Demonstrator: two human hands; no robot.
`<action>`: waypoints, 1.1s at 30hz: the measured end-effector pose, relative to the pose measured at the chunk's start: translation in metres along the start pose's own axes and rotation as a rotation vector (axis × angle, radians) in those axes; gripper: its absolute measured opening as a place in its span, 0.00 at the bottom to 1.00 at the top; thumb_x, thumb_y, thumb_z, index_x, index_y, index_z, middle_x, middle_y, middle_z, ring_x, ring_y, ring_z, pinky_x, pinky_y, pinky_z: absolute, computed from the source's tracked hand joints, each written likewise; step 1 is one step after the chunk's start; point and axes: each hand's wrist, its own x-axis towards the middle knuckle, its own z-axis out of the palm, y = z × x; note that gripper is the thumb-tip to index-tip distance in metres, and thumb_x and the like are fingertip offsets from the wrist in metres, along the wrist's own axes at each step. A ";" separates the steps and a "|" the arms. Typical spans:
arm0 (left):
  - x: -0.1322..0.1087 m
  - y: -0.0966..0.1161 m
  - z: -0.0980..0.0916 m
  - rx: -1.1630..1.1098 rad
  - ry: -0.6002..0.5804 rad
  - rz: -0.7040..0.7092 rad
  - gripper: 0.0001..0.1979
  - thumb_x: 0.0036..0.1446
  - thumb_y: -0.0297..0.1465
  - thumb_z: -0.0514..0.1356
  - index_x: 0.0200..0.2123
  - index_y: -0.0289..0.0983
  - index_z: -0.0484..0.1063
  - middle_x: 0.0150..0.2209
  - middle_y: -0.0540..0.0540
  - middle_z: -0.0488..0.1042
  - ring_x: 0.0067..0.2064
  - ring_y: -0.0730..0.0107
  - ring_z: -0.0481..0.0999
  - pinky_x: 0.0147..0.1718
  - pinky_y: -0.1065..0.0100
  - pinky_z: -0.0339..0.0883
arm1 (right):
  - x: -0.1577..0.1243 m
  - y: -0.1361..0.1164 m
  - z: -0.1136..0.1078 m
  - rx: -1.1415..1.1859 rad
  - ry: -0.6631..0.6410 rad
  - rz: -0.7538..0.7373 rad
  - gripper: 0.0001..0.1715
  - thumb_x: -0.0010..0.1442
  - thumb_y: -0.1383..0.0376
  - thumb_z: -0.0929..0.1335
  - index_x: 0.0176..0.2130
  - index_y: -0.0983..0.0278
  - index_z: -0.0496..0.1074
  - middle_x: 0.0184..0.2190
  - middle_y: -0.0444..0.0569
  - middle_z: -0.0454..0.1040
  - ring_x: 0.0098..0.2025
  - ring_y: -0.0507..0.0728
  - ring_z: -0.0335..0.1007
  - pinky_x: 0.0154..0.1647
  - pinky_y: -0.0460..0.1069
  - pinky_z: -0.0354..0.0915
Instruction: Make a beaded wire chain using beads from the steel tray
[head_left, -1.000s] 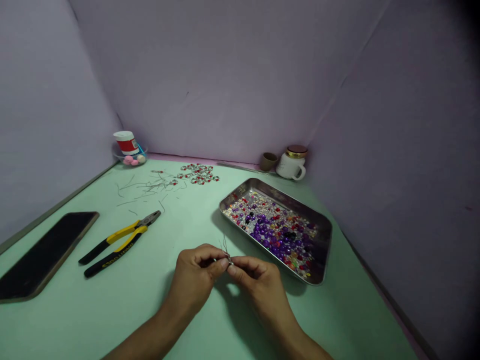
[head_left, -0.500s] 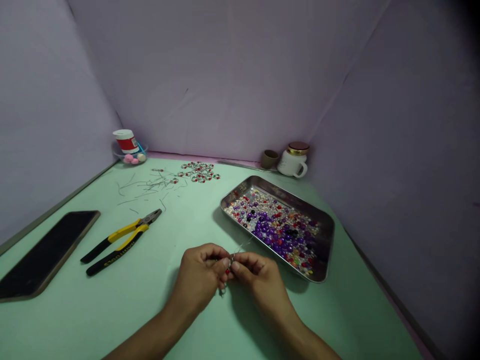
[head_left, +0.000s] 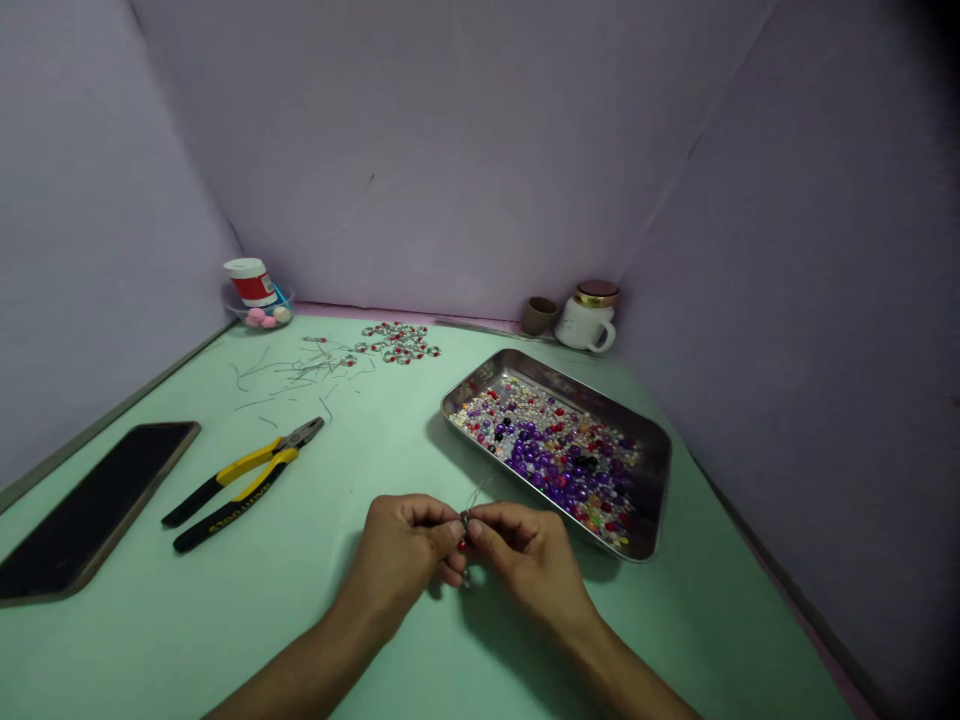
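Note:
My left hand (head_left: 409,555) and my right hand (head_left: 529,560) meet at the front of the table, fingertips pinched around one small piece of beaded wire (head_left: 463,545). A red bead shows between the fingers, and a clear or silvery bit hangs just below. Thin wire ends stick up from the pinch toward the tray. Much of the piece is hidden by my fingers. Just beyond my right hand lies a metal tray (head_left: 660,500) holding loose purple, red, clear and black beads (head_left: 536,450).
Pliers (head_left: 247,480) with yellow and black handles lie to the left, beside a dark phone (head_left: 97,500). Farther back are cut wires (head_left: 300,370) and beaded rings (head_left: 401,343). A bowl with a white-red tub (head_left: 253,283), a brown cup (head_left: 538,316) and a lidded mug (head_left: 587,322) stand at the back.
The beaded piece has shifted slightly to the right between my fingers, and its wire ends point more upright. Both hands keep their pinch.

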 end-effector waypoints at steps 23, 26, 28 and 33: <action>-0.010 0.013 0.001 0.084 -0.013 -0.020 0.06 0.41 0.20 0.55 0.16 0.32 0.67 0.10 0.53 0.65 0.13 0.79 0.63 0.13 0.76 0.58 | -0.006 -0.015 -0.010 -0.336 -0.128 -0.197 0.13 0.52 0.65 0.63 0.22 0.65 0.75 0.19 0.46 0.70 0.22 0.52 0.63 0.21 0.44 0.57; -0.010 0.011 0.003 0.073 -0.011 -0.042 0.07 0.41 0.20 0.54 0.16 0.32 0.66 0.10 0.54 0.63 0.12 0.80 0.62 0.12 0.77 0.56 | -0.005 -0.014 -0.012 -0.317 -0.129 -0.185 0.13 0.51 0.62 0.64 0.26 0.63 0.76 0.19 0.47 0.71 0.23 0.54 0.65 0.21 0.45 0.59; -0.008 0.006 0.004 0.054 -0.006 -0.048 0.06 0.41 0.20 0.54 0.17 0.32 0.66 0.09 0.54 0.62 0.12 0.79 0.61 0.12 0.76 0.56 | -0.004 -0.010 -0.015 -0.335 -0.147 -0.160 0.11 0.50 0.61 0.65 0.27 0.61 0.77 0.20 0.47 0.73 0.24 0.55 0.67 0.22 0.45 0.61; -0.001 -0.012 0.001 0.123 0.042 0.031 0.05 0.40 0.22 0.55 0.18 0.32 0.70 0.13 0.49 0.66 0.17 0.74 0.66 0.16 0.73 0.59 | 0.000 0.005 -0.022 -0.414 -0.199 -0.121 0.07 0.45 0.60 0.68 0.26 0.58 0.76 0.23 0.48 0.74 0.26 0.57 0.70 0.25 0.44 0.66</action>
